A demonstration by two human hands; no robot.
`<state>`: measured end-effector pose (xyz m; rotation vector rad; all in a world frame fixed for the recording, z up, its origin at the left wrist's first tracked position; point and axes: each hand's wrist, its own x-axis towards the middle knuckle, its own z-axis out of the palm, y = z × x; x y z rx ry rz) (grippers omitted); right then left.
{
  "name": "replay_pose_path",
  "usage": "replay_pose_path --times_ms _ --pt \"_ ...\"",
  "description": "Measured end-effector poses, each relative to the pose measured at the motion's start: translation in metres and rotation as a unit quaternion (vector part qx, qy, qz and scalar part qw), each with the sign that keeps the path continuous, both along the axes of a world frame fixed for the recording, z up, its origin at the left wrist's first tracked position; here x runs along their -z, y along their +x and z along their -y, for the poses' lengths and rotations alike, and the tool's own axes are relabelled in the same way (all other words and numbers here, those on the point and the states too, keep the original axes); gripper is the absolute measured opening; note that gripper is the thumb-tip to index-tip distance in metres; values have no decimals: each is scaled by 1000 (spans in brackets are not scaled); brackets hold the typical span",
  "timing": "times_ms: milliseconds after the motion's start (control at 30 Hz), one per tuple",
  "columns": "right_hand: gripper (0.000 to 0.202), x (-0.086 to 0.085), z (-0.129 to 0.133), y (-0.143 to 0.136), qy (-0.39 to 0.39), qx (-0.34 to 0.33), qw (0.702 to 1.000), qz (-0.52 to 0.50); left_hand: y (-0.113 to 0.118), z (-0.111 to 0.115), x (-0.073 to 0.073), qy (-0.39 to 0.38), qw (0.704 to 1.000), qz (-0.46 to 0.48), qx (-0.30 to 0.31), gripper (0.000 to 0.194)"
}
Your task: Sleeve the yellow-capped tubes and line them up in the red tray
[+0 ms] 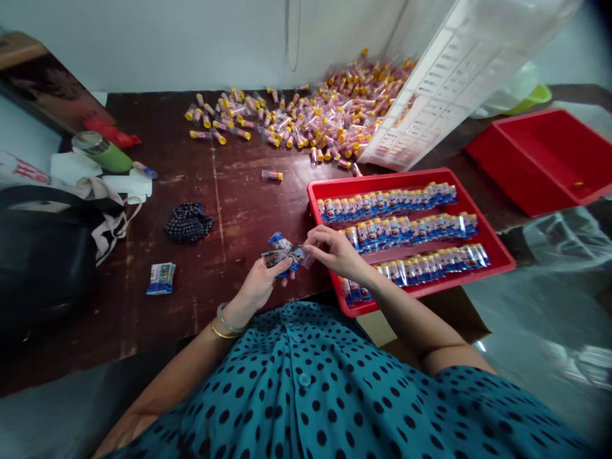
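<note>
My left hand (259, 282) is closed around several small blue printed plastic packets (283, 243), fanned out over the table's front part. Close beside it, my right hand (340, 254) pinches the edge of a see-through packet (307, 257) at the right of that bunch. The right wrist passes over the left side of a red tray (484, 224), where capped tubes in blue-printed packets (425, 264) stand in three rows. A small stack of flat blue packets (161, 278) lies to the left on the table.
A heap of yellow-capped pink tubes (306, 121) spreads along the wall, with one loose tube (272, 175) nearer me. A white plastic basket (430, 89) and a red bin (535, 166) stand right. Left are a dark cloth (189, 222), green bottle (108, 153) and black bag (43, 255).
</note>
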<state>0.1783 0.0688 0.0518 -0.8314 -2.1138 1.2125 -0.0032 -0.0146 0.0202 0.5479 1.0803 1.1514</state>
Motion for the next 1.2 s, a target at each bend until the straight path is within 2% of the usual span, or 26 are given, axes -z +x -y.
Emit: replay_pose_path --times_ms 167,300,433,533,633,767,833,967,1067,1200 --pt "20 0 -16 13 -94 65 990 -79 -9 1 1 -19 999 32 -8 30" --pt "26 -11 -26 27 -202 115 955 -182 -12 3 3 -27 999 39 -9 33" --pt "26 -24 -24 27 -246 73 942 -217 -10 4 7 -23 1000 15 -1 36" --pt "26 -29 -19 20 -243 35 948 -203 -8 3 6 -15 1000 -1 4 35" --pt "28 -31 -15 15 -230 25 958 -167 -9 4 4 -4 1000 2 6 34" --pt "29 -23 -9 14 -189 7 975 -119 -6 5 4 7 1000 8 23 30" --pt "27 -15 -5 14 -153 28 982 -104 -2 5 4 23 999 -14 38 27" --pt "17 5 9 15 -57 123 989 -61 8 6 4 29 998 -37 50 32" --pt "17 13 23 16 -69 146 984 -78 14 6 1 16 998 3 59 28" --pt "25 16 42 17 -87 160 978 -102 22 5 -7 -9 997 57 60 27"
